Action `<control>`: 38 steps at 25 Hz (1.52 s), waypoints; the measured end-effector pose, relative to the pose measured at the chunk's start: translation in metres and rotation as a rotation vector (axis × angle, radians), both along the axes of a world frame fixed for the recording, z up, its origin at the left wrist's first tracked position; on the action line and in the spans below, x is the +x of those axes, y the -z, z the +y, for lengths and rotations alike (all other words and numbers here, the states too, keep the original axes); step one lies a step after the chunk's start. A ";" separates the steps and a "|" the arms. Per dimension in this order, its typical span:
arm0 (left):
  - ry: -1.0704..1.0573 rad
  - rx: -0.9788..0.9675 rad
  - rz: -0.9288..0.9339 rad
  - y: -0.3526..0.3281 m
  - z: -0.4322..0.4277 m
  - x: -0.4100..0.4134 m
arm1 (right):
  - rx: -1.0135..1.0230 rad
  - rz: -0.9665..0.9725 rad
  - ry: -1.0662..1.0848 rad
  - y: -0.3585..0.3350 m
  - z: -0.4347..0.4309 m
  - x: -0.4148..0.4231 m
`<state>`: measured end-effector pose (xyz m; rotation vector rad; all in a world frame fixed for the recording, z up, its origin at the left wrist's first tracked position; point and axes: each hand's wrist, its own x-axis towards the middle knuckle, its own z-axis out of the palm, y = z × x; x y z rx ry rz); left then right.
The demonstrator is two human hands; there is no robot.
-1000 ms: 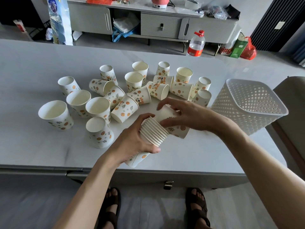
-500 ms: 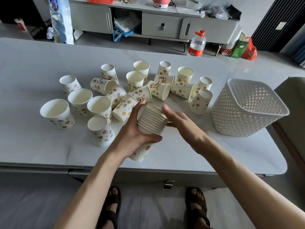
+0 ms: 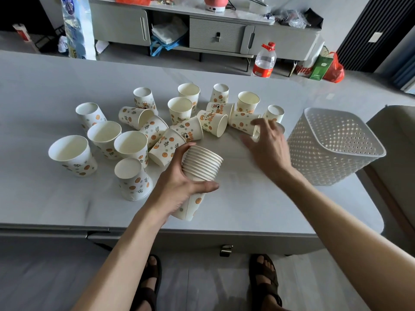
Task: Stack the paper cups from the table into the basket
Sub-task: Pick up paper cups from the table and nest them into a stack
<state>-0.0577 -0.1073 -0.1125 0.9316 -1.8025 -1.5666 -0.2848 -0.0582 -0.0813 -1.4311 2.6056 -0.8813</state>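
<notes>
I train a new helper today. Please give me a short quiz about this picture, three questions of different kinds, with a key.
1. True or false: the basket already holds cups.
2. Which hand holds the stack of cups? A) left B) right
3. Fill in: the right hand reaches toward a cup beside the ____.

Key: 1 false, no cups show inside it. 2 A, the left hand grips it. 3 basket.

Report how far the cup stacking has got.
Done: about a dozen cups are nested into one stack. In hand: the left hand grips that stack; the right hand reaches, open, toward a cup lying near the basket. Left: roughly twenty loose cups on the table; the basket looks empty.
</notes>
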 end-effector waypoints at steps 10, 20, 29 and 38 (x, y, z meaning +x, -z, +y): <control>0.014 0.007 -0.060 0.002 -0.002 -0.001 | 0.189 0.129 0.116 0.006 -0.009 -0.044; 0.018 0.067 -0.065 0.007 -0.004 0.008 | -0.077 -0.547 -0.002 0.066 0.031 0.020; 0.059 -0.207 -0.324 0.009 -0.009 0.010 | 0.151 -0.185 -0.326 0.004 0.022 -0.013; 0.074 -0.180 -0.352 0.003 -0.001 0.003 | 0.325 -0.269 -0.718 -0.016 0.018 0.049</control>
